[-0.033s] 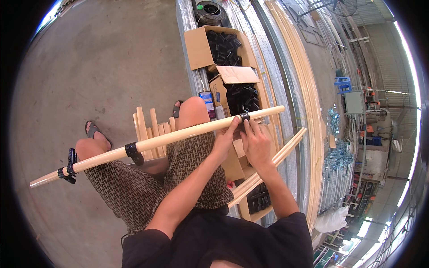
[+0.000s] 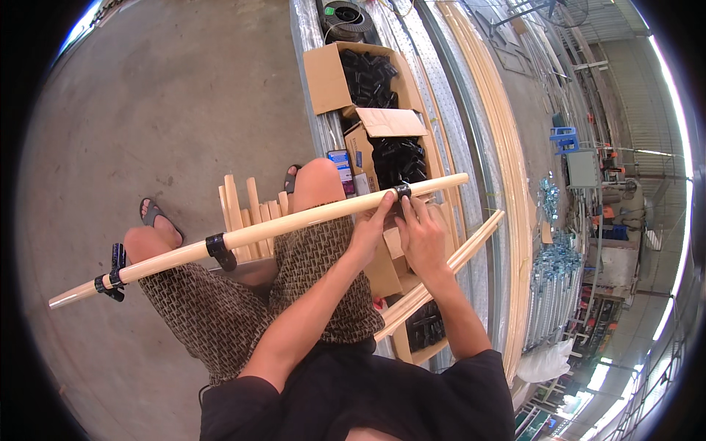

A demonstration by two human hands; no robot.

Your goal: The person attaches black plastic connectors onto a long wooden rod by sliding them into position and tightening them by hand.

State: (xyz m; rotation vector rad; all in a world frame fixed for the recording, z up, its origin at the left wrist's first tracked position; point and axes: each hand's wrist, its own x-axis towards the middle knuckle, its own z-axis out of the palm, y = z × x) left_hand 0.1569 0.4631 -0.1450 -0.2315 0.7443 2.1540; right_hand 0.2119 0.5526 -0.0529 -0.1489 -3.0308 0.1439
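A long cream-coloured pole (image 2: 316,216) lies slanted across my knees, its right end higher in the picture. My left hand (image 2: 368,229) is closed around it, the thumb along its side just left of a black pipe joint (image 2: 402,191). My right hand (image 2: 422,231) has its fingertips bent against that joint, pinching it from below; part of the joint is hidden behind the fingers. Farther left, another black joint (image 2: 216,246) sits around the pole between my knees. Near the left end hang more black joints (image 2: 117,266), clustered together.
Cardboard boxes (image 2: 328,81) of black joints stand ahead and to the right. Short cream pole pieces (image 2: 234,209) stand between my legs. Several longer poles (image 2: 441,273) slant below my right hand. Bundled poles and metal lengths (image 2: 507,184) lie along the right. A blue stool (image 2: 564,140) stands beyond.
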